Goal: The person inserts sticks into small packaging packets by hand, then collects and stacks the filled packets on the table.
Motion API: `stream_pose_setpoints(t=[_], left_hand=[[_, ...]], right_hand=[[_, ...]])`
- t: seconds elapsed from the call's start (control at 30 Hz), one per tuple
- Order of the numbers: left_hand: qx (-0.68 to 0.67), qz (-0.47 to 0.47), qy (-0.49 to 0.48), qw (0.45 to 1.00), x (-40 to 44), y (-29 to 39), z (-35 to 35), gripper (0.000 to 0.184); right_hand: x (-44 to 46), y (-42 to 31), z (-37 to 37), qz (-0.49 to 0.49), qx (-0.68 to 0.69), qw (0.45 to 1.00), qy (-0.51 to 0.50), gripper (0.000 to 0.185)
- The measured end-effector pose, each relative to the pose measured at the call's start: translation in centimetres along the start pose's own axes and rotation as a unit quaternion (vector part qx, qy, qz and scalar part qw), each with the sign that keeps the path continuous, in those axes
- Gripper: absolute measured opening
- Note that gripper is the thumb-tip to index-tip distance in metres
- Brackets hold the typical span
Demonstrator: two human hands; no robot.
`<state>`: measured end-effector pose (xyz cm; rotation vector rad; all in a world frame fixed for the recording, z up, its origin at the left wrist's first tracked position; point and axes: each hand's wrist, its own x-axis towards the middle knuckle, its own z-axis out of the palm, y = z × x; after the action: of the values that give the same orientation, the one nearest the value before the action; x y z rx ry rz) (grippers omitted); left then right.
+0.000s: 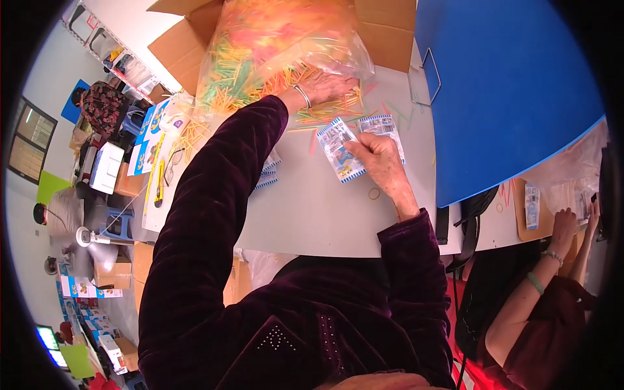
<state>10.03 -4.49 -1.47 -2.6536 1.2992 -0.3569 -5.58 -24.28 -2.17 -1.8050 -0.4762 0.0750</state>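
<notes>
A small printed packet (337, 149) with blue striped edges is pinched between the thumb and fingers of my right hand (383, 166). Another such packet (380, 122) lies partly behind that hand. My left hand (325, 88), a bracelet at its wrist, reaches over loose thin coloured sticks (312, 117) at the mouth of a big clear plastic bag (286, 39). Its fingers look stretched out over the sticks; what is under the palm is hidden. More packets (268, 174) show beside my left sleeve, partly covered by it.
Behind the bag stands an open cardboard box (383, 32). A blue panel (507, 97) borders the table (312, 221) on the right. A rubber band (374, 194), glasses (173, 166) and a yellow cutter (159, 185) lie on the table. At far right, a co-worker's hands (564, 224) work near another packet.
</notes>
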Motion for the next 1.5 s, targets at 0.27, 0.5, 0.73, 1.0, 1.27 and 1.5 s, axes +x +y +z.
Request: stream_pose_setpoints(t=[0.27,0.5,0.73,1.0,1.27,1.5], left_hand=[[-0.054,-0.073,0.106,0.990,-0.7,0.1,0.1,0.023],[-0.281,-0.252,0.170,0.910,-2.7,1.3,-2.1,0.026],[-0.634,-0.323,0.216,0.669,-4.8,1.7,-2.2,0.026],[-0.483,-0.357,0.222,0.768,-5.0,1.4,-0.7,0.024],[-0.287,-0.354,0.214,0.864,-5.1,1.1,-0.1,0.026],[-0.484,-0.336,0.257,0.766,-5.3,2.0,-1.3,0.028]], right_hand=[[0.1,0.2,-0.1,0.012,0.014,1.000,-0.005,0.022],[0.5,0.9,-0.2,0.033,0.117,0.993,-0.001,0.019],[0.2,0.1,-0.2,0.054,0.213,0.975,0.022,0.015],[0.2,0.0,-0.6,0.050,0.180,0.982,0.035,0.018],[0.2,-0.2,-0.6,0.080,0.185,0.978,0.046,0.021],[0.4,0.7,-0.8,0.056,0.177,0.981,0.049,0.023]])
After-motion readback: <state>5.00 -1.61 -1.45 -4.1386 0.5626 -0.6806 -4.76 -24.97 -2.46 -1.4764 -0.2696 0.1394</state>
